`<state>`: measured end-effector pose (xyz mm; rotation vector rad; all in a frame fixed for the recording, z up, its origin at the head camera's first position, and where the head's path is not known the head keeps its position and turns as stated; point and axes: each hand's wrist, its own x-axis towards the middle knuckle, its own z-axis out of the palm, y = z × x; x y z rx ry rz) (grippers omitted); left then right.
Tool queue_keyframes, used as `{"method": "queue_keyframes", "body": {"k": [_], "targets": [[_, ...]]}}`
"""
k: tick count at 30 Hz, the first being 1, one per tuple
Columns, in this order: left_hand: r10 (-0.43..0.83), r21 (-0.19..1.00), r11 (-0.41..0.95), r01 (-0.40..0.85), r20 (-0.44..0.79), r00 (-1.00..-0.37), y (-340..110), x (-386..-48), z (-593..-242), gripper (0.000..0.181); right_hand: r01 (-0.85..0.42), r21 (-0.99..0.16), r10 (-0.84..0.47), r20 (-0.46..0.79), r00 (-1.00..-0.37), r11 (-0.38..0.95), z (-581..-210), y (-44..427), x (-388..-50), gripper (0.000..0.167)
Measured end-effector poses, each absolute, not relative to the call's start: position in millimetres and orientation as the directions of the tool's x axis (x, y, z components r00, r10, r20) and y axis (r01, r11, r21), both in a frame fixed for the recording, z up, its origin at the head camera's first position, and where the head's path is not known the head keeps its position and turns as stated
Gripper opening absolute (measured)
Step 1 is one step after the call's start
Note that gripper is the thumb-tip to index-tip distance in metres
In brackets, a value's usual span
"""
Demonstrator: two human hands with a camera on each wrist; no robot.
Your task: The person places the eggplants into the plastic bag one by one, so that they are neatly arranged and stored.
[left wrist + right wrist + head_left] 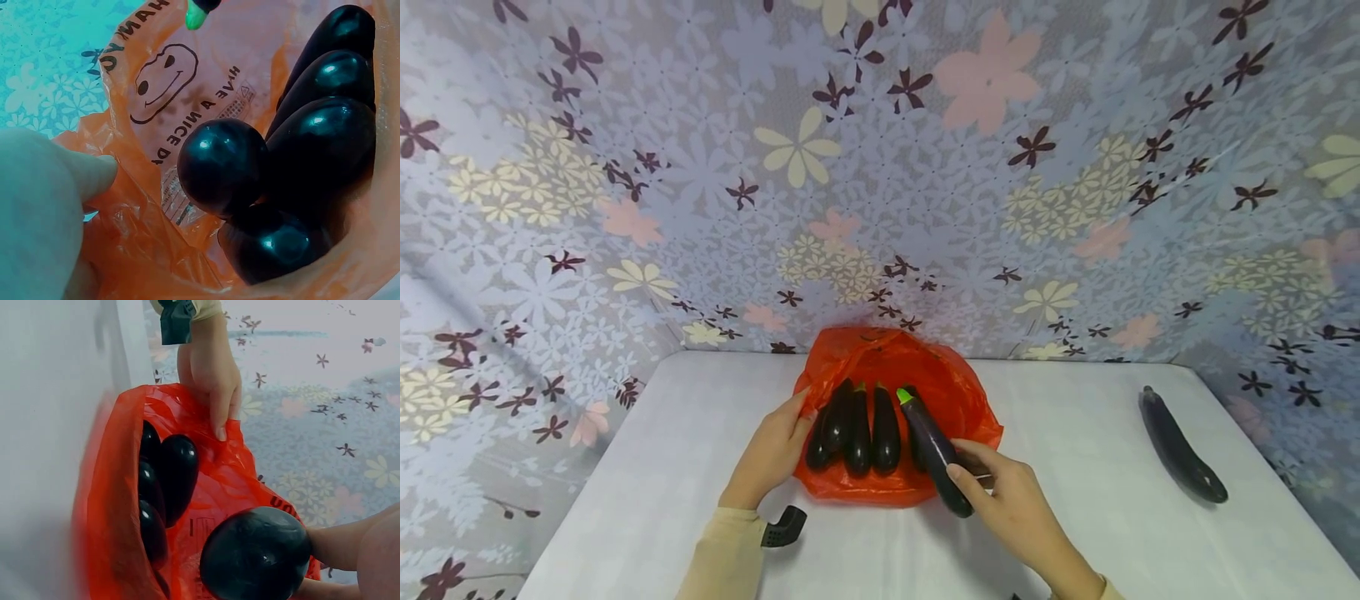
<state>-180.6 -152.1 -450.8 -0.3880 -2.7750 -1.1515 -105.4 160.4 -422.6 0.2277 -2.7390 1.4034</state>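
A red plastic bag lies with its mouth spread, and several dark eggplants rest side by side inside it. My left hand pinches the bag's left edge between thumb and fingers; the left wrist view shows the thumb on the crumpled plastic. In my right hand is another eggplant, gripped near its rounded end, its green stem end pointing up and left over the bag's right part. The right wrist view shows this eggplant's round end close up, with the bagged eggplants beyond.
One more eggplant lies on the right side of the white table. A flower-patterned cloth rises behind the table and along its sides. A black wrist mount sticks out beside the left sleeve.
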Motion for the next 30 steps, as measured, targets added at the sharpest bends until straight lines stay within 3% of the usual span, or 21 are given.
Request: {"method": "queue_keyframes", "body": {"k": [30], "targets": [[0.189, 0.663, 0.7, 0.266, 0.187, -0.964, -151, -182, -452, 0.048, -0.207, -0.809, -0.088, 0.19, -0.978, 0.55, -447, 122, -143, 0.037]]}}
